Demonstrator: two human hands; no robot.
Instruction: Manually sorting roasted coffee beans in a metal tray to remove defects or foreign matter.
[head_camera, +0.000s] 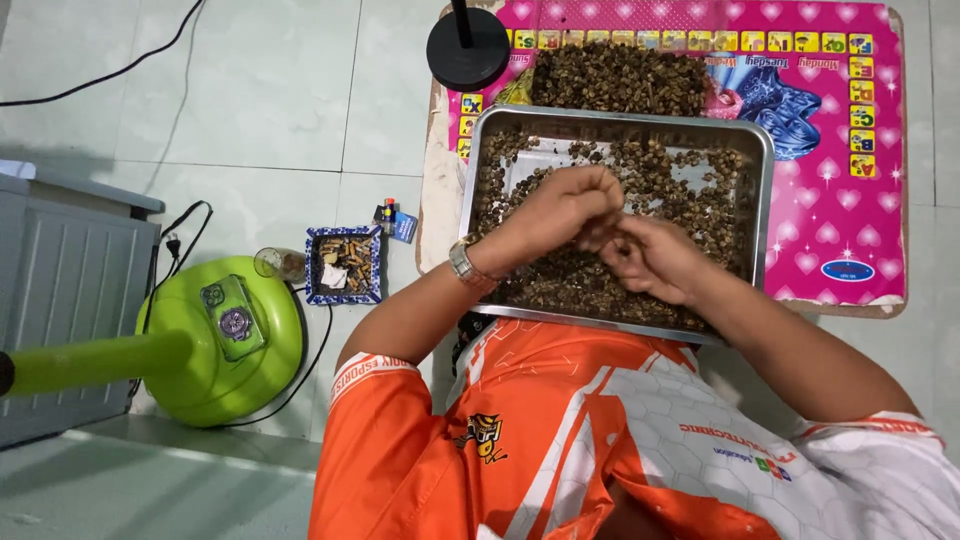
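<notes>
At the centre of the frame the left hand (565, 212) and the right hand (648, 258) meet over a metal tray (764, 190). Both are curled, fingertips pinched together where they touch, seemingly on one of the small brown pieces (560, 285) that cover most of the tray; the piece itself is too small to make out. A wristwatch (462, 262) sits on the left wrist.

The tray lies on a pink play mat (840, 200) printed with hearts, spread across the upper right of the frame. Just beyond the tray's far rim a heap of the same brown pieces (618, 78) rests on the mat, beside a black round stand base (468, 48).

The likeliest mishaps, as I judge it: a piece slipping from the pinch and falling back among the rest, or a forearm nudging the near rim, which comes close to the person's lap, and spilling pieces onto the floor.

The surface is a pale tiled floor (290, 90). At the left stand a green fan base (215, 340), a grey cabinet (60, 290), a small blue-rimmed square dish (343, 264) holding scraps, and a glass (280, 263). A black cable (120, 68) crosses the upper left.
</notes>
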